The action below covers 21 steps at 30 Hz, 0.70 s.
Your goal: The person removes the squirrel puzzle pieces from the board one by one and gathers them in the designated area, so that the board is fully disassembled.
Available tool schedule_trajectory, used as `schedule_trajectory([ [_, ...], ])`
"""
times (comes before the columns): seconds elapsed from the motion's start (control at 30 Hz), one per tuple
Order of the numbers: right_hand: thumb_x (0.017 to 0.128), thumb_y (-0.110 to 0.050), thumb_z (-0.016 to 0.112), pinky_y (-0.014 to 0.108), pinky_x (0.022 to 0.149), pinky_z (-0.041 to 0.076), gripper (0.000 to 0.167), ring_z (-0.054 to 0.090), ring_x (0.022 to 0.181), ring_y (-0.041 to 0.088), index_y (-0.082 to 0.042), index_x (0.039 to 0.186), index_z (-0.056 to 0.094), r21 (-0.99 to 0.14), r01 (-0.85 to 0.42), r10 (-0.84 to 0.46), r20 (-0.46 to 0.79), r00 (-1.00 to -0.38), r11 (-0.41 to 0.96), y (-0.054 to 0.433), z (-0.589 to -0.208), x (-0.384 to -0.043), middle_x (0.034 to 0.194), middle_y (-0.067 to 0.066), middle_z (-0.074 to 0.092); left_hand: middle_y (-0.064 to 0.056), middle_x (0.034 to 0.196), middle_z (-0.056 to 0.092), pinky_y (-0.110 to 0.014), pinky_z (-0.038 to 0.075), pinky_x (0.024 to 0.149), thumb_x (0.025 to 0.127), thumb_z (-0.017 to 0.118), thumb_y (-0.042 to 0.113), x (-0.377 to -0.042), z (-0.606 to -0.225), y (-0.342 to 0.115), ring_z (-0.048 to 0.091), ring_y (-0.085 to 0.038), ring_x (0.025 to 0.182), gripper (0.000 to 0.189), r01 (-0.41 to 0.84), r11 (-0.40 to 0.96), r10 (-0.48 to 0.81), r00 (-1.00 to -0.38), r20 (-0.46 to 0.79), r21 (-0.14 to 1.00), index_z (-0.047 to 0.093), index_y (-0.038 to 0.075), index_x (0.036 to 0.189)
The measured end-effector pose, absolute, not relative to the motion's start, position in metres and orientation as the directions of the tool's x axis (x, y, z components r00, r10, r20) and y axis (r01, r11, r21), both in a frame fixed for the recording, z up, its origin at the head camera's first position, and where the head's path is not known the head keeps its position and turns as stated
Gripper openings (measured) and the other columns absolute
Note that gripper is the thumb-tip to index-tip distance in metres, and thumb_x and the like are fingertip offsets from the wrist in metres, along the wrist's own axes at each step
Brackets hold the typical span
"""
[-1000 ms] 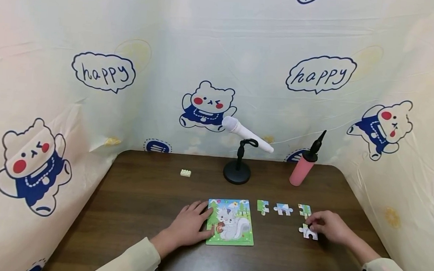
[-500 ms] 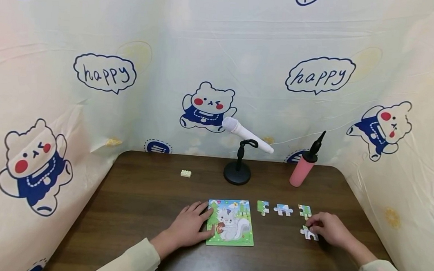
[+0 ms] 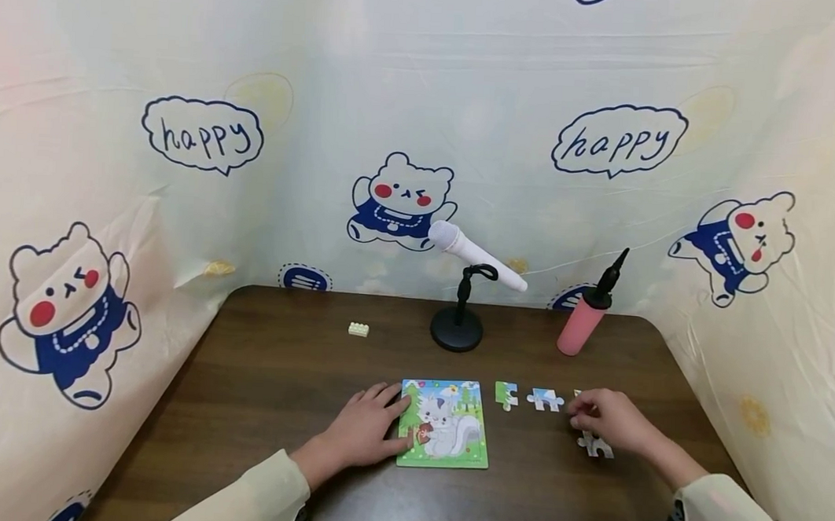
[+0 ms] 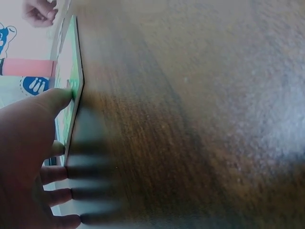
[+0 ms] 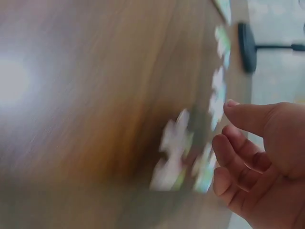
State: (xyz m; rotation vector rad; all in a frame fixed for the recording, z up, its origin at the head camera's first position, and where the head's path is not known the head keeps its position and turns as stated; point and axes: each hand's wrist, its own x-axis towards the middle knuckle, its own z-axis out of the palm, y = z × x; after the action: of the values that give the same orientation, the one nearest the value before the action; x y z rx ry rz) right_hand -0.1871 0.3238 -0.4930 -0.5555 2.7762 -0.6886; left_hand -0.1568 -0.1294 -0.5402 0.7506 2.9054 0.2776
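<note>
A square picture board (image 3: 450,443) showing a white squirrel with an acorn lies on the table. Fingers of my left hand (image 3: 359,429) rest spread along its left side, the thumb over the near part of that edge, as the left wrist view confirms. To the right of the board lie jigsaw pieces: a green one (image 3: 506,395) and a blue-and-white one (image 3: 545,399) in a row. My right hand (image 3: 615,419) hovers over another piece, mostly hidden beneath it, and a pale piece (image 3: 597,446) shows just below. In the right wrist view, its loosely bent fingers (image 5: 228,152) and thumb hold nothing.
Behind the board, a white microphone (image 3: 477,256) sits on a black round-based stand (image 3: 456,329). A pink pump with a black nozzle (image 3: 580,324) stands at the back right. One small cream toy brick (image 3: 359,330) lies at the back left. Patterned cloth (image 3: 309,168) hangs behind the table.
My right hand has left the lower pale piece, which it was touching, and moved up and left over the piece above it. The pale piece shifted slightly. My left hand has stayed put.
</note>
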Motion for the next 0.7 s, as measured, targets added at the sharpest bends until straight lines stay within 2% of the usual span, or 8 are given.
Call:
schedule_trajectory([
  [0.27, 0.095, -0.018, 0.075, 0.027, 0.070, 0.051, 0.013, 0.058, 0.081, 0.011, -0.012, 0.106, 0.077, -0.556, -0.392, -0.525, -0.096, -0.846, 0.733, 0.239, -0.486, -0.205, 0.092, -0.006, 0.066, -0.012, 0.161, 0.043, -0.063, 0.040, 0.110, 0.093, 0.057, 0.069, -0.157, -0.539, -0.127, 0.042, -0.038, 0.145, 0.077, 0.453, 0.862, 0.481, -0.873, -0.084, 0.225, 0.050, 0.023, 0.154],
  [0.43, 0.095, -0.020, 0.075, 0.029, 0.073, 0.051, 0.020, 0.058, 0.084, 0.013, -0.011, 0.113, 0.076, -0.576, -0.436, -0.591, -0.103, -0.800, 0.691, 0.188, -0.489, -0.207, 0.100, 0.000, 0.068, -0.015, 0.161, 0.041, -0.065, 0.038, 0.111, 0.093, 0.059, 0.066, -0.153, -0.537, -0.125, 0.041, -0.041, 0.145, 0.073, 0.464, 0.851, 0.491, -0.869, -0.058, 0.247, 0.052, 0.024, 0.153],
  [0.7, 0.092, -0.023, 0.078, 0.026, 0.068, 0.048, 0.029, 0.056, 0.079, 0.010, -0.013, 0.119, 0.074, -0.551, -0.484, -0.635, -0.113, -0.764, 0.680, 0.142, -0.501, -0.205, 0.105, 0.003, 0.068, -0.012, 0.165, 0.036, -0.064, 0.032, 0.115, 0.096, 0.056, 0.067, -0.142, -0.536, -0.123, 0.035, -0.040, 0.150, 0.064, 0.561, 0.776, 0.595, -0.803, -0.038, 0.288, 0.051, 0.036, 0.152],
])
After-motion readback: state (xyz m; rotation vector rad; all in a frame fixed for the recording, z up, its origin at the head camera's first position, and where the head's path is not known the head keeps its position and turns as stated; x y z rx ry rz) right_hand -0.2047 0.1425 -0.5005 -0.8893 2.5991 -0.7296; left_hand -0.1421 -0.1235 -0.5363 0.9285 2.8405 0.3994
